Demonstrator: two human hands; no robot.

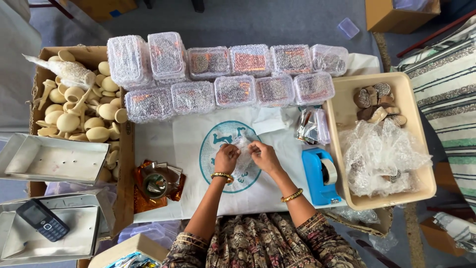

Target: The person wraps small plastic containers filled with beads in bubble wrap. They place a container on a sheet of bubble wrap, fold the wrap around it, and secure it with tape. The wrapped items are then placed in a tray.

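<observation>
My left hand (226,158) and my right hand (264,155) meet over the middle of a white cloth with a teal round print (213,144). Both pinch a small bundle of clear bubble wrap (243,149) between the fingertips; what is inside it is hidden. Each wrist wears a gold bangle. A blue tape dispenser (320,176) stands just right of my right hand.
Two rows of bubble-wrapped clear boxes (228,79) line the far side. A beige tray (347,106) at right holds carved stamps and loose bubble wrap. A cardboard box of pale wooden pieces (82,106) is at left, with metal trays (49,159), a phone (43,220) and an orange foil packet (156,183).
</observation>
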